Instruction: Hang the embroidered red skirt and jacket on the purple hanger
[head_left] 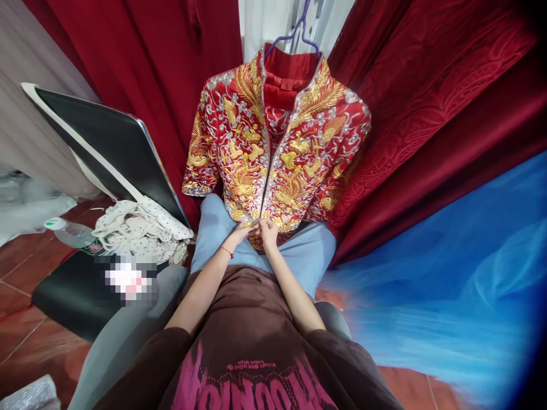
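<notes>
Both hands [244, 231] [269, 231] tight on jacket [293, 176]

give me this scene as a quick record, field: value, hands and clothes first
left hand: at the jacket's lower front edge, exact grip unclear
right hand: pinching at the same spot, beside the left hand
jacket: red, gold and silver embroidery, front edges parted at the collar
hanger: purple, at the jacket's collar
curtains: dark red, both sides of the jacket
picture left: black chair, white dotted cloth, clear bottle
picture right: blue fabric
</notes>
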`<action>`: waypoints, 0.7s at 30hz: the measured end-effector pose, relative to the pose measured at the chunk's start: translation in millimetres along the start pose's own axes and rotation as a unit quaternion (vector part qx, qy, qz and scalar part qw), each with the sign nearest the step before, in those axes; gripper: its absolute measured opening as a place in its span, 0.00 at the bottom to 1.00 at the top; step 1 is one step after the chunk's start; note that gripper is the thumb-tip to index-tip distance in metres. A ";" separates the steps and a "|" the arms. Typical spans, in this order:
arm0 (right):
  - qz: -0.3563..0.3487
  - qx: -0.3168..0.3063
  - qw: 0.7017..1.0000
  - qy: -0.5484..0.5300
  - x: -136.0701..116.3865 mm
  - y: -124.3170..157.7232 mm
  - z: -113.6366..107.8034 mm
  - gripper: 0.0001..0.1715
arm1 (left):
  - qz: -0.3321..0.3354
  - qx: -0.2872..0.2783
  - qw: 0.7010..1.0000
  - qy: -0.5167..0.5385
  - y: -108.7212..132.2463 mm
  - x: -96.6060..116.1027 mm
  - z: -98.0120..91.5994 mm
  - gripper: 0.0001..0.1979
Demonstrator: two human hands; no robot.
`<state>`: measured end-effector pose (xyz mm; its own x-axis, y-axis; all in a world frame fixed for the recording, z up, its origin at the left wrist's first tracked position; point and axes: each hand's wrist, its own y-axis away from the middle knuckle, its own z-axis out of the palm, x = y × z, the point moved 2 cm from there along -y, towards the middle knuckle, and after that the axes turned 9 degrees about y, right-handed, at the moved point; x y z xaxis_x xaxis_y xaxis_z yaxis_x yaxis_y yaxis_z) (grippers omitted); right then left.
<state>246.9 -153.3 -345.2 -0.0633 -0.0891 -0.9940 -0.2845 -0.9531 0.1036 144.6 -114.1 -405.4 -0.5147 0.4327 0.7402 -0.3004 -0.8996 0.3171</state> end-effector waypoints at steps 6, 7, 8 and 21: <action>0.035 0.019 0.999 -0.018 -8.0 -6.8 6.0 0.13 | 0.012 0.023 0.999 -0.020 -1.3 3.5 0.6 0.19; 0.041 0.022 0.999 -0.019 -8.7 -6.5 6.2 0.14 | 0.015 0.022 0.999 -0.022 -1.3 4.0 0.6 0.20; 0.046 0.025 0.998 -0.021 -9.2 -6.0 6.6 0.14 | 0.018 0.019 0.999 -0.023 -1.3 4.5 0.7 0.20; -0.081 -0.009 0.995 -0.058 -126.5 -34.9 18.3 0.12 | -0.014 0.024 0.986 -0.163 15.0 5.1 13.3 0.32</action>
<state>247.3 -103.5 -222.4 -0.1287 0.0983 -0.9868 -0.2825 -0.9575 -0.0585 148.2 -126.2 -388.9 -0.2183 0.4226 0.8796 -0.2691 -0.8925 0.3620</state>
